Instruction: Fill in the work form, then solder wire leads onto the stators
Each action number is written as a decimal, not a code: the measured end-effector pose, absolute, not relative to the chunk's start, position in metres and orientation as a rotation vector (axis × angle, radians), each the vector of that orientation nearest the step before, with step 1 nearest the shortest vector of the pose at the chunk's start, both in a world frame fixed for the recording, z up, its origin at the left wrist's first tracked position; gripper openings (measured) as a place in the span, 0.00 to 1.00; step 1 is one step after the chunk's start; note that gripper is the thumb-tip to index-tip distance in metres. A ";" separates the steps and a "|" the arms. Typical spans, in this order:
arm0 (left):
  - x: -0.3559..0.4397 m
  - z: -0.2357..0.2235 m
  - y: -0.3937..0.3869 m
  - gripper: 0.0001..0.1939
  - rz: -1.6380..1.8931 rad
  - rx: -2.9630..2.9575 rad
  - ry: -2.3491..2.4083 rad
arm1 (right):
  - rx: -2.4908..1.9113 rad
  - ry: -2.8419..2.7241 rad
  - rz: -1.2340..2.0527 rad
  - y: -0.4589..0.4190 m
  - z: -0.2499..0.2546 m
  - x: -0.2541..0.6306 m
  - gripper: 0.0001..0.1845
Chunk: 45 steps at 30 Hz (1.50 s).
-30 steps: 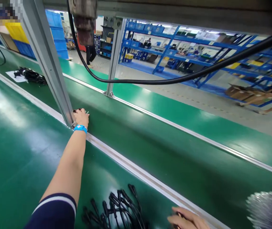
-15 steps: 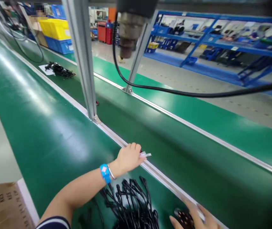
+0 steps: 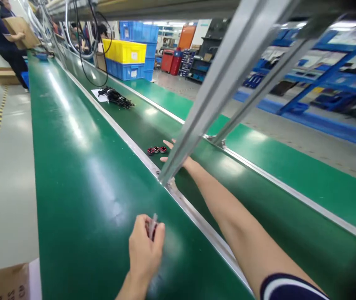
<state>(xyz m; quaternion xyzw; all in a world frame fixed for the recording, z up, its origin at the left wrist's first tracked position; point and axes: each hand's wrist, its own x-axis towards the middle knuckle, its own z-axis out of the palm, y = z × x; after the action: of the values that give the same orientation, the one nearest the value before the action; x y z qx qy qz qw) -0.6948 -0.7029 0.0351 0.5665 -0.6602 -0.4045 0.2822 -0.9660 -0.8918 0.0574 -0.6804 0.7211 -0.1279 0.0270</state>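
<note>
My left hand [image 3: 143, 246] is closed around a small translucent flat piece [image 3: 153, 226], above the green near work surface. Something dark sits in the grip behind it, too covered to name. My right hand [image 3: 168, 144] stretches over the sunken belt, its fingers spread and holding nothing visible. Its palm is hidden behind a slanting aluminium post [image 3: 209, 91]. Just left of those fingertips, three small round red-and-black parts lie in a row: a left one [image 3: 150, 151], a middle one [image 3: 156, 149] and a right one [image 3: 163, 149].
A bundle of black cables [image 3: 115, 98] lies on white paper farther up the belt. Yellow [image 3: 124, 51] and blue bins stand beyond it. A metal rail [image 3: 124, 137] divides belt from near surface. A cardboard box [image 3: 6, 281] is at lower left; a person holds another box [image 3: 23, 31].
The view has swung left. My left hand has come back from the rail with the translucent piece. My right hand has left a dark round part at lower right and reached forward over the belt.
</note>
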 end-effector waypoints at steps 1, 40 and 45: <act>-0.698 0.034 -0.701 0.15 -1.136 1.501 -1.751 | -2.144 2.179 -0.402 -0.912 0.052 -0.961 0.37; -0.876 0.100 -0.446 0.27 -0.132 0.393 -3.381 | -1.024 2.739 -0.254 -0.252 0.083 -0.871 0.31; -0.872 0.108 -0.456 0.30 -0.361 0.376 -3.478 | -1.045 2.705 -0.427 -0.236 0.083 -0.870 0.43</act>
<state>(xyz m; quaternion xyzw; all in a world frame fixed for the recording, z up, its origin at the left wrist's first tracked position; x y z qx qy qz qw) -0.8720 -0.4558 0.1080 0.1050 -0.9716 -0.1010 -0.1863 -0.8704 -0.2361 0.0828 -0.3546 0.9177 -0.1448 0.1053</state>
